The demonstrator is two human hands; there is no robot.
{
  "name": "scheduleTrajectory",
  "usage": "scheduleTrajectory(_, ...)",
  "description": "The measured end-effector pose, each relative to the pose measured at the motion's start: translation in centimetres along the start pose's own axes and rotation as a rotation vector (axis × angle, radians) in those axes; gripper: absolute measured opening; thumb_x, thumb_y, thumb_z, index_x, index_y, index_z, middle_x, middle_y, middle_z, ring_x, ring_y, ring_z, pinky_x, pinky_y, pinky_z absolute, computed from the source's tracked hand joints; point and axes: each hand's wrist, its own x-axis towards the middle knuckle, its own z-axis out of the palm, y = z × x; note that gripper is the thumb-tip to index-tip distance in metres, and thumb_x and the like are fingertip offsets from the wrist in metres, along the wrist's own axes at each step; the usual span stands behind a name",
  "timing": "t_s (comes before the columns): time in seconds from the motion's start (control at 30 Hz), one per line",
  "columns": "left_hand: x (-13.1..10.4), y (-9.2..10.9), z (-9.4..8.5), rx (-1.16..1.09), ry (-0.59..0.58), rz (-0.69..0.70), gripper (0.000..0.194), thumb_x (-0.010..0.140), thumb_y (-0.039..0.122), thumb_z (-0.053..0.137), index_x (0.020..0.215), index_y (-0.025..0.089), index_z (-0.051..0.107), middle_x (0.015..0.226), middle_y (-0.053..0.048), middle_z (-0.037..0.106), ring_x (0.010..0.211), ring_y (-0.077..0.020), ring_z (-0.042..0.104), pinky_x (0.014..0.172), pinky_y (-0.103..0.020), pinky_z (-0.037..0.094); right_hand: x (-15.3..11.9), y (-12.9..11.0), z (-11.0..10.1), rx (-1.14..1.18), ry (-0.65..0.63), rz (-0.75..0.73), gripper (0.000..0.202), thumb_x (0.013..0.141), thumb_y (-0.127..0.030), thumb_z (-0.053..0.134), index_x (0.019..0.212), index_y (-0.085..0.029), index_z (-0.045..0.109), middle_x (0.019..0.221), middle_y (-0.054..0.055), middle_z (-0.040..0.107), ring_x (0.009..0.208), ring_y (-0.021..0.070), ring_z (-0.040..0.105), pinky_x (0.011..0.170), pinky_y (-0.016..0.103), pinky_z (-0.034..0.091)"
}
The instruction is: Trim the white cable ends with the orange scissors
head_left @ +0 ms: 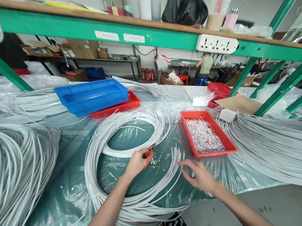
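My left hand (pixel 136 162) is shut on orange-handled scissors (pixel 148 157), their blades pointing up to the right toward the grey cable loop (pixel 107 134) that lies coiled on the plastic-covered table. My right hand (pixel 200 174) rests with fingers spread on the plastic sheet, its fingertips touching the cut ends of the cables (pixel 176 156). A few small clear bits (pixel 153 160) lie between my hands. Just beyond my right hand stands a red tray (pixel 188 138) filled with small clear connectors (pixel 204 135).
A blue tray (pixel 92 96) stacked on a red one (pixel 130 104) stands at the back left. Thick cable bundles lie at the left (pixel 10 171) and right (pixel 273 150). Green shelf frame (pixel 94 30) with a power strip (pixel 217 44) overhead. A person (pixel 205 66) sits far behind.
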Motion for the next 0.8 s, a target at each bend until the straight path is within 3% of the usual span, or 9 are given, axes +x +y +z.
scheduleTrajectory(0.1, 0.2, -0.5, 0.1, -0.007, 0.003, -0.003, 0.033, 0.083, 0.038, 0.054, 0.059, 0.016, 0.049, 0.056, 0.004, 0.035, 0.056, -0.0101, 0.033, 0.054, -0.021, 0.027, 2.3, -0.2, 2.2, 0.364, 0.190, 0.046, 0.010, 0.097, -0.029, 0.050, 0.104, -0.024, 0.053, 0.097, 0.006, 0.070, 0.083, 0.0181, 0.068, 0.076, 0.031, 0.051)
scheduleTrajectory(0.17, 0.3, -1.0, 0.3, -0.046, 0.017, -0.016, 0.035, 0.081, 0.043, 0.056, 0.060, 0.015, 0.053, 0.055, 0.004, 0.037, 0.055, -0.0104, 0.035, 0.054, -0.021, 0.028, 4.4, 0.1, 3.9, 0.649, 0.240, 0.071, 0.016, 0.097, -0.035, 0.051, 0.106, -0.025, 0.043, 0.093, 0.005, 0.072, 0.071, 0.0162, 0.069, 0.070, 0.031, 0.053)
scheduleTrajectory(0.27, 0.5, -1.1, 0.3, -0.192, 0.033, -0.032, 0.039, 0.080, 0.049, 0.059, 0.063, 0.014, 0.057, 0.056, 0.004, 0.043, 0.056, -0.0105, 0.038, 0.054, -0.021, 0.031, 7.7, 0.8, 6.1, 0.902, 0.189, 0.096, 0.033, 0.092, -0.045, 0.057, 0.109, -0.025, 0.038, 0.084, 0.002, 0.071, 0.059, 0.0147, 0.067, 0.057, 0.027, 0.050)
scheduleTrajectory(0.37, 0.5, -0.4, -0.1, -0.310, 0.058, -0.053, 0.044, 0.081, 0.053, 0.059, 0.060, 0.014, 0.055, 0.053, 0.004, 0.042, 0.053, -0.0101, 0.039, 0.053, -0.021, 0.032, 10.0, 1.2, 7.7, 0.943, 0.101, 0.118, 0.036, 0.089, -0.052, 0.059, 0.104, -0.021, 0.046, 0.071, -0.001, 0.069, 0.049, 0.0117, 0.061, 0.048, 0.022, 0.044)
scheduleTrajectory(0.43, 0.4, 0.3, -0.4, -0.369, 0.059, -0.062, 0.044, 0.081, 0.053, 0.060, 0.061, 0.014, 0.055, 0.052, 0.004, 0.043, 0.052, -0.0099, 0.040, 0.053, -0.021, 0.033, 10.6, 1.5, 8.5, 0.949, 0.121, 0.141, 0.037, 0.088, -0.054, 0.058, 0.101, -0.020, 0.049, 0.063, -0.003, 0.065, 0.043, 0.0095, 0.055, 0.046, 0.021, 0.042)
scheduleTrajectory(0.53, 0.3, 1.1, -0.8, -0.450, 0.040, -0.084, 0.042, 0.081, 0.053, 0.061, 0.071, 0.012, 0.063, 0.054, 0.003, 0.047, 0.052, -0.0104, 0.043, 0.053, -0.022, 0.036, 10.2, 1.9, 9.4, 0.980, 0.128, 0.178, 0.040, 0.087, -0.056, 0.059, 0.101, -0.019, 0.052, 0.059, -0.005, 0.062, 0.041, 0.0085, 0.051, 0.045, 0.021, 0.042)
scheduleTrajectory(0.63, 0.1, 1.4, -0.9, -0.495, 0.008, -0.112, 0.041, 0.080, 0.052, 0.065, 0.082, 0.011, 0.067, 0.057, 0.002, 0.051, 0.054, -0.0111, 0.046, 0.055, -0.023, 0.039, 9.3, 2.1, 9.9, 0.975, 0.043, 0.184, 0.039, 0.087, -0.055, 0.059, 0.102, -0.018, 0.054, 0.061, -0.003, 0.064, 0.042, 0.0084, 0.051, 0.044, 0.020, 0.041)
scheduleTrajectory(0.8, -0.1, 1.7, -0.6, -0.489, -0.070, -0.134, 0.039, 0.075, 0.051, 0.071, 0.080, 0.012, 0.069, 0.060, 0.000, 0.057, 0.052, -0.0113, 0.049, 0.053, -0.023, 0.040, 8.6, 1.5, 9.5, 0.946, -0.018, 0.138, 0.036, 0.091, -0.050, 0.055, 0.105, -0.017, 0.056, 0.064, -0.001, 0.065, 0.046, 0.0092, 0.052, 0.049, 0.022, 0.042)
